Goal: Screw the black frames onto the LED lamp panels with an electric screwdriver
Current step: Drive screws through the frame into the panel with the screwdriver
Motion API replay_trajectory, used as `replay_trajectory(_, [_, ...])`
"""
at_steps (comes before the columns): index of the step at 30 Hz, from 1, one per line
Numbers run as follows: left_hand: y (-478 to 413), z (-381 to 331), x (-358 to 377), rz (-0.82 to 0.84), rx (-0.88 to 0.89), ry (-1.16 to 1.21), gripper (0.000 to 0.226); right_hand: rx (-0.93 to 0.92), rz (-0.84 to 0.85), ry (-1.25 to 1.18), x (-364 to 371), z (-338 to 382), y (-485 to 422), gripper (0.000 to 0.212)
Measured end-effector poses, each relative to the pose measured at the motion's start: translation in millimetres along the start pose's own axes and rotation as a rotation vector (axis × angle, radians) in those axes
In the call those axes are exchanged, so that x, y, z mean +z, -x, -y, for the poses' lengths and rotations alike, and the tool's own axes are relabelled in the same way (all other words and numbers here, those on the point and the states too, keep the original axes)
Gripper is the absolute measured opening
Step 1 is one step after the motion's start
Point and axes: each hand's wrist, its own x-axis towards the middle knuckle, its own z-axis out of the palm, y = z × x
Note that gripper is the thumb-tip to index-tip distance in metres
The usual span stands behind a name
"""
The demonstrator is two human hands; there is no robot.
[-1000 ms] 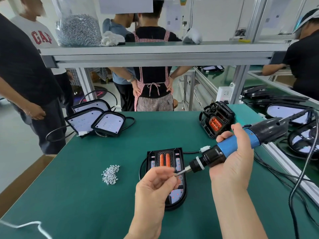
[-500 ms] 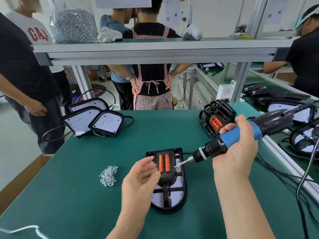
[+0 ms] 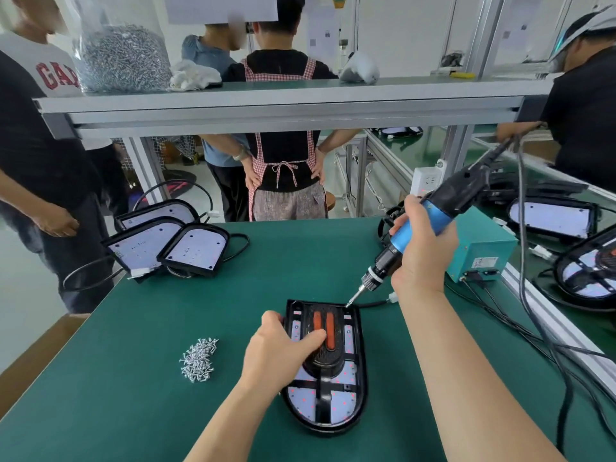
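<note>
An LED lamp panel with a black frame [image 3: 336,403] lies flat on the green table, with two orange strips near its far end. My left hand [image 3: 278,353] presses down on the frame's left and middle part. My right hand [image 3: 423,251] grips a blue and black electric screwdriver [image 3: 430,218], held steeply tilted. Its bit tip touches the frame's far right corner. A small heap of silver screws [image 3: 199,359] lies to the left of the panel.
Three LED panels [image 3: 195,249] lean at the table's far left. A teal power box [image 3: 480,248] stands at the right edge, with cables trailing beside it. More lamp panels [image 3: 553,217] lie on the bench to the right. Several people stand behind the shelf [image 3: 283,101].
My left hand left the bit tip and dropped onto the frame. My right hand swung the screwdriver from nearly level to steep and set its bit on the frame's far right corner.
</note>
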Motion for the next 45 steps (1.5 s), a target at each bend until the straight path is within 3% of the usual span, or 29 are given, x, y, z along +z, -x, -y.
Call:
replay_trajectory(5, [0.5, -0.6, 8.8, 0.029, -0.012, 0.209, 0.045, -0.015, 0.054, 0.070, -3.3, -14.9, -6.1, 0.017])
replay_trajectory(28, [-9.1, 8.9, 18.5, 0.068, 0.021, 0.338, 0.038, 0.057, 0.129, 0.126, -11.3, -36.1, -4.3, 0.016])
replay_trajectory(45, [-8.0, 9.5, 21.1, 0.047, 0.048, 0.342, 0.038, -0.030, 0.286, 0.225, -6.3, -37.2, 9.5, 0.015])
